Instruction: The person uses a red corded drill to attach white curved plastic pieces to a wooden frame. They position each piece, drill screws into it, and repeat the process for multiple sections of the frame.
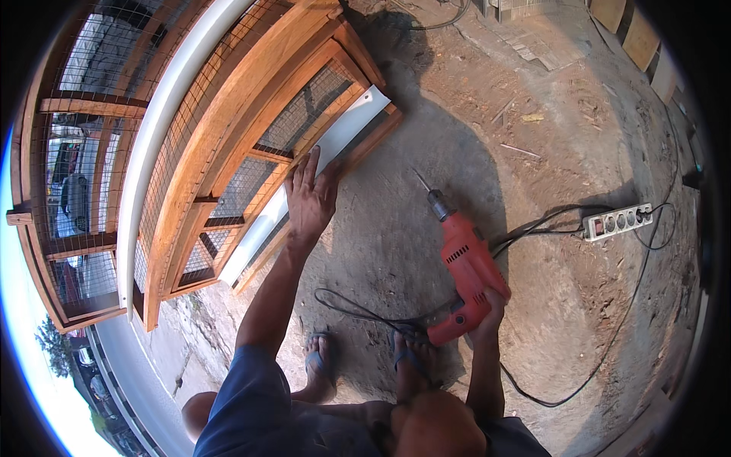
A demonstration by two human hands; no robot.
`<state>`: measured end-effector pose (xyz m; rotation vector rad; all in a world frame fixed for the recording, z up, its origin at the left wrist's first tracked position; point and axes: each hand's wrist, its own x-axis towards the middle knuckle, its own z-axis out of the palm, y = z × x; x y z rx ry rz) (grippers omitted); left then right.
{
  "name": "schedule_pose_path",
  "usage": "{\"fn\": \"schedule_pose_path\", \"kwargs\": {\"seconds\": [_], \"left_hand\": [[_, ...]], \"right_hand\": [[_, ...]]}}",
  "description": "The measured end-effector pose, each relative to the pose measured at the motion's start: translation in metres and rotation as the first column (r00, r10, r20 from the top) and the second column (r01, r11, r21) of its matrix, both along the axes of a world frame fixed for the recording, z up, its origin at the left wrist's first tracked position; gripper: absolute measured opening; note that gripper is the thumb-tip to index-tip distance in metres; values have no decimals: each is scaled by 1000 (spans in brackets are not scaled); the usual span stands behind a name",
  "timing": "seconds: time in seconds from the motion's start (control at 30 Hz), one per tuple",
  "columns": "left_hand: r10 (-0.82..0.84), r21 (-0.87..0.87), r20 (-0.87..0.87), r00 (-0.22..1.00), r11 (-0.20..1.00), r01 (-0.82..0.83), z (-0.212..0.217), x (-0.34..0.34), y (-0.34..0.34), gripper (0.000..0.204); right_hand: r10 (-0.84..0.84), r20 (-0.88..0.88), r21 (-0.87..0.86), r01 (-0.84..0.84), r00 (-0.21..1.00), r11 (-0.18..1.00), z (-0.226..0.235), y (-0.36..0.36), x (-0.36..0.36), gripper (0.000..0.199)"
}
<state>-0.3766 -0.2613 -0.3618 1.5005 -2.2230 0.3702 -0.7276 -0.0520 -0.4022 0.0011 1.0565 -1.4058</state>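
A red power drill (474, 263) with a long bit is gripped by its handle in my right hand (491, 312), its tip pointing away from me and a little left. To the left stands a wooden cage (217, 145) with wire mesh panels. My left hand (311, 196) rests flat, fingers stretched out, against a white strip (350, 126) along the cage's lower edge. A small hole shows near that strip's far end. Another long white strip (145, 160) runs along the cage further left. Part of my right hand is hidden behind the drill handle.
A white power strip (618, 222) lies on the ground at the right, with black cables (544, 221) trailing around. The drill's cord (354, 308) loops near my sandalled feet (411, 354). Thin wood sticks (521, 151) lie on the dirt. A road runs at the lower left.
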Motion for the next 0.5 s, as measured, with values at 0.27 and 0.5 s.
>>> {"fn": "schedule_pose_path", "kwargs": {"seconds": [0.27,0.5], "left_hand": [[-221,462,163,962,878,124,45,160,216,11],[435,601,130,891,680,-420,53,267,300,14]], "right_hand": [[416,119,-10,-418,902,909,-19,56,-41,63],[370,63,21,-372,927,928,-16,55,-19,62]]}}
